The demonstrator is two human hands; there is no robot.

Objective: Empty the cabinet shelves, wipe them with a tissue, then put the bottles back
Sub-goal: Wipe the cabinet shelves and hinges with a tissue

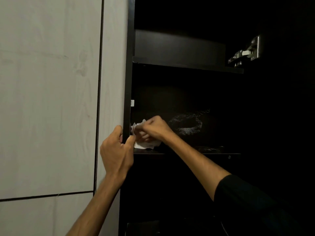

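Left hand (117,150): fingers curled round the dark front edge of the cabinet side panel (127,99), thumb inside. Tissue (144,143): crumpled, white, on the lower shelf (213,153) at its left end. Right hand (151,129): fingers bunched over the tissue, gripping and pressing it down. Hinge (247,51): metal, upper right.

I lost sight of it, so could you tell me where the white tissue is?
The crumpled white tissue lies under the right hand on the dark shelf, at its left end.
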